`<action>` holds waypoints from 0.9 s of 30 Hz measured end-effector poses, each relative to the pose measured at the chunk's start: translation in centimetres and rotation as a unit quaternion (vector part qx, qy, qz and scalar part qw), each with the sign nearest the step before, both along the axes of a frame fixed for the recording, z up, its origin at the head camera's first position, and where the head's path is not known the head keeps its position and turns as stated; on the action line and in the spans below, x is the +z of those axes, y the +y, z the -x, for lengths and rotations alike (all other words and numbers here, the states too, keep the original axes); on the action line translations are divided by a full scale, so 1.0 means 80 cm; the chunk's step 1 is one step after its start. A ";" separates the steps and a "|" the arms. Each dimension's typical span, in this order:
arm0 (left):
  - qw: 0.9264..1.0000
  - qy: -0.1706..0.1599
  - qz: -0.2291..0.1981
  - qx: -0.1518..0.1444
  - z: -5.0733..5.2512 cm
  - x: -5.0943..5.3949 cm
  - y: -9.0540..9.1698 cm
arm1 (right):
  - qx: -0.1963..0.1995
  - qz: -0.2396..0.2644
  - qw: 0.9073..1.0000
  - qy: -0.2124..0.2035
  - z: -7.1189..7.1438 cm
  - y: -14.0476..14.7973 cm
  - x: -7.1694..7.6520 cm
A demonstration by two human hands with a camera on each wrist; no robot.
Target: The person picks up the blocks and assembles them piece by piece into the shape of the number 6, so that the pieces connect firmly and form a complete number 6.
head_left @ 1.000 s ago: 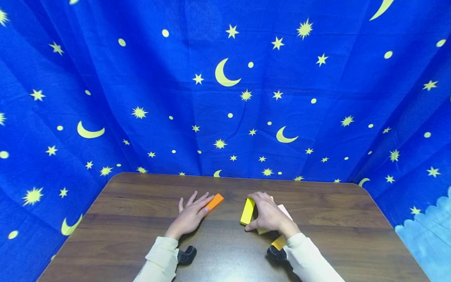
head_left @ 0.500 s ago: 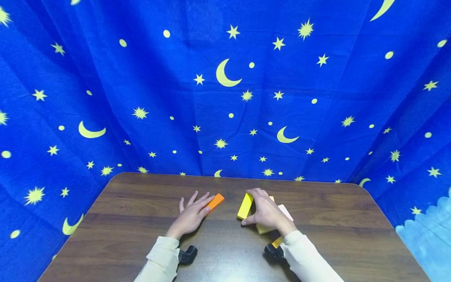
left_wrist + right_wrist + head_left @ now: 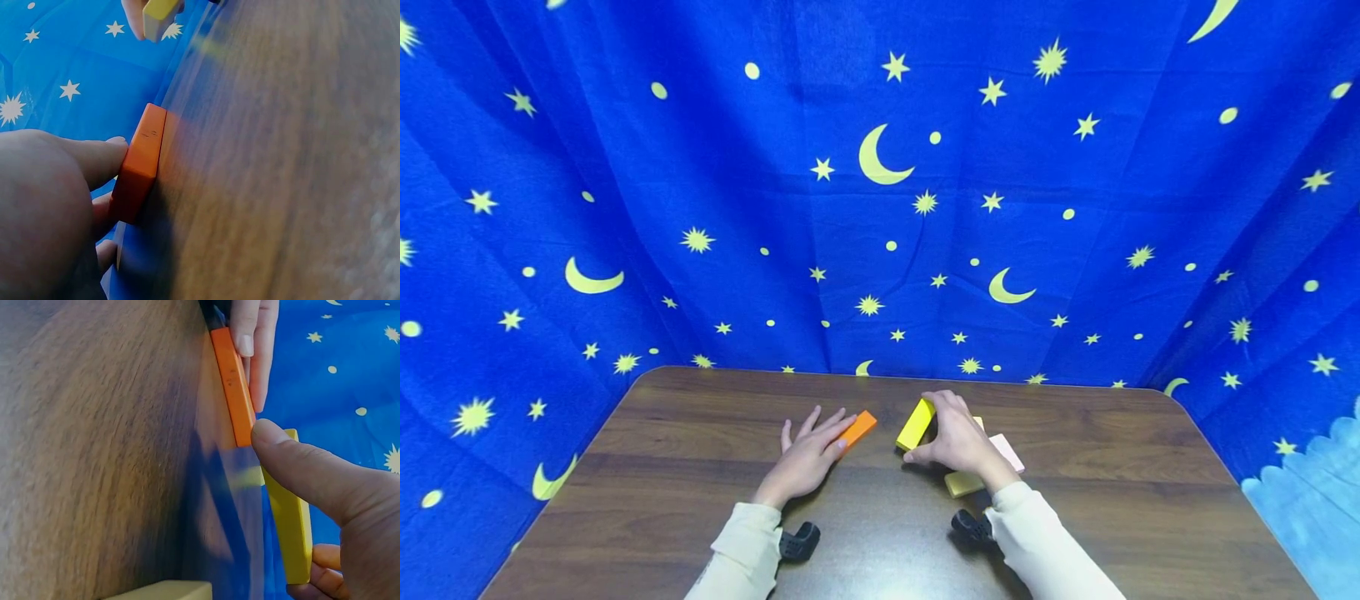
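Observation:
In the head view, my left hand (image 3: 805,462) rests with fairly straight fingers against the left side of an orange block (image 3: 858,432). That block lies flat on the table, and the left wrist view has the fingertips along one side of the orange block (image 3: 142,153). My right hand (image 3: 958,442) holds a yellow block (image 3: 915,425) between thumb and fingers. In the right wrist view, the yellow block (image 3: 290,525) is raised off the table, its reflection below. A gap separates it from the orange block. Part of its far end is hidden by the fingers.
Beneath the right hand lie a pale yellow block (image 3: 964,483), a pink block (image 3: 1009,452) and a partly hidden cream block (image 3: 979,422). The wooden table (image 3: 700,467) ends at a blue star-patterned curtain (image 3: 790,208). Black wrist devices (image 3: 800,542) sit at both cuffs.
My right hand has moved left and away from me with the yellow block. An amber block near the right cuff has gone out of sight behind the arm. The left hand stays still.

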State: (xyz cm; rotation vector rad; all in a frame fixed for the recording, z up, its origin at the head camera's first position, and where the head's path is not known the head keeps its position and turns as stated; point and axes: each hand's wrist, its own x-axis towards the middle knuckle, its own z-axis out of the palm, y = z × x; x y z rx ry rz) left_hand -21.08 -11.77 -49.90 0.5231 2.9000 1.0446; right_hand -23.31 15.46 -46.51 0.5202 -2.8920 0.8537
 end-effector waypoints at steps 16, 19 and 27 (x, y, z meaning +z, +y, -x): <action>1.000 -0.002 0.006 -0.004 0.001 -0.001 -0.001 | -0.035 0.018 0.999 -0.011 0.018 -0.012 0.000; 1.000 -0.008 0.010 -0.002 0.000 -0.002 -0.001 | -0.042 0.023 0.999 -0.015 0.022 -0.014 -0.003; 1.000 -0.012 0.010 0.001 0.002 -0.002 0.000 | -0.054 0.036 0.998 -0.022 0.032 -0.022 -0.011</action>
